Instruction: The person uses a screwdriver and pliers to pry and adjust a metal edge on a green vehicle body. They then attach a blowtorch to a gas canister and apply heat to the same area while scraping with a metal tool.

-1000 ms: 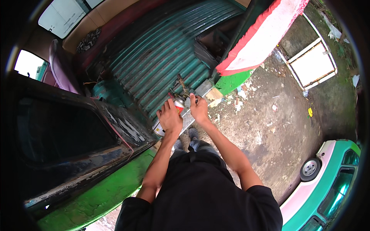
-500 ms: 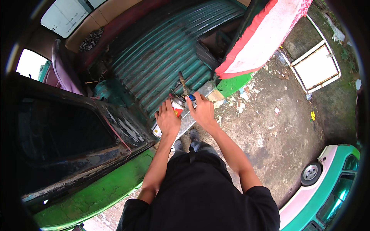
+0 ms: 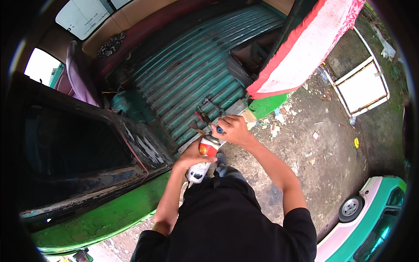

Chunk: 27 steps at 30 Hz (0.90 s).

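My left hand is wrapped round a white and red gas canister, which is tilted with its base toward my body. At its top is a blow torch head, with a brownish nozzle end showing past my fingers to the left. My right hand is closed on the torch head's blue knob, and its fingers hide part of the fitting. Just beyond my hands, at the edge of the ribbed green vehicle floor, lie some small tools, one with red on it; their kind is unclear.
A dark vehicle door stands at my left. A red and white cloth hangs over a panel at the right, beside a dark box. A white-framed panel lies on the littered ground. A green and pink vehicle is at the lower right.
The canister has come nearer my body and tipped so its printed side shows. My left hand has shifted lower around it; the torch nozzle has swung left. The tools on the vehicle floor are now uncovered.
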Each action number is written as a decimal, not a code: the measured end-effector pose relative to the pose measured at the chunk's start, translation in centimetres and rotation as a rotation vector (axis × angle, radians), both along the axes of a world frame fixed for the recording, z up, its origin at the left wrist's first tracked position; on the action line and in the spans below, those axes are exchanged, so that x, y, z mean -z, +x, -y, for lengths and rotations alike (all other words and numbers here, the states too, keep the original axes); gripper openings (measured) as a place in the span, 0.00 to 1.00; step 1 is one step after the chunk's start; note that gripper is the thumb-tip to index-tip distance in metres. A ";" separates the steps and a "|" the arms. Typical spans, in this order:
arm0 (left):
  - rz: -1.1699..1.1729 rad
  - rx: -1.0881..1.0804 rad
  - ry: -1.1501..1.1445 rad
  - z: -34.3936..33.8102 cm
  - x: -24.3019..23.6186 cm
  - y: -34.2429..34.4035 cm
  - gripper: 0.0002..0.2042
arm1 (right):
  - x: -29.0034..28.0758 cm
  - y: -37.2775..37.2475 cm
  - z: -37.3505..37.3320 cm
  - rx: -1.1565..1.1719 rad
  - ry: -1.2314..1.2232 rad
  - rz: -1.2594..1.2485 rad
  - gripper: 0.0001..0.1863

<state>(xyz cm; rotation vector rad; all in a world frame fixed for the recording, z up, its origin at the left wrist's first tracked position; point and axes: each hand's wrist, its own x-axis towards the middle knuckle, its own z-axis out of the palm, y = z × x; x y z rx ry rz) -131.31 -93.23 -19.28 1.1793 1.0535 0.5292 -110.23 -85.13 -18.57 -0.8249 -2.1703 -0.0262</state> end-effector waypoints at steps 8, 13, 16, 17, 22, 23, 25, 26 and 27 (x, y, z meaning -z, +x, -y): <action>0.170 -0.233 -0.002 -0.2 -0.5 1.2 0.39 | -1.0 -0.3 -1.5 0.151 -0.029 0.001 0.17; -0.482 -0.258 0.162 -1.9 -3.7 3.4 0.42 | 2.5 -2.3 -1.1 0.457 -0.396 -0.390 0.16; -0.732 -0.294 0.252 -3.1 -4.4 4.8 0.41 | 3.1 -3.6 -2.0 0.610 -0.624 -0.623 0.16; -0.775 -0.356 0.375 -3.1 -3.3 5.3 0.42 | 3.8 -4.1 -2.6 0.588 -0.710 -0.826 0.20; -0.814 -0.423 0.485 -3.6 -2.8 5.9 0.43 | 3.9 -4.3 -3.5 0.484 -1.218 -1.309 0.24; -0.804 -0.419 0.469 -3.6 -3.2 5.8 0.43 | 3.8 -4.3 -3.5 0.501 -1.155 -1.236 0.25; -0.783 -0.393 0.431 -3.6 -4.2 5.4 0.43 | 3.1 -4.2 -3.2 0.510 -0.918 -1.031 0.25; -0.772 -0.370 0.408 -3.6 -4.8 4.9 0.43 | 2.0 -4.1 -2.8 0.499 -0.748 -0.897 0.25; -0.760 -0.348 0.385 -3.6 -5.3 4.3 0.43 | 0.9 -4.0 -2.5 0.483 -0.579 -0.762 0.25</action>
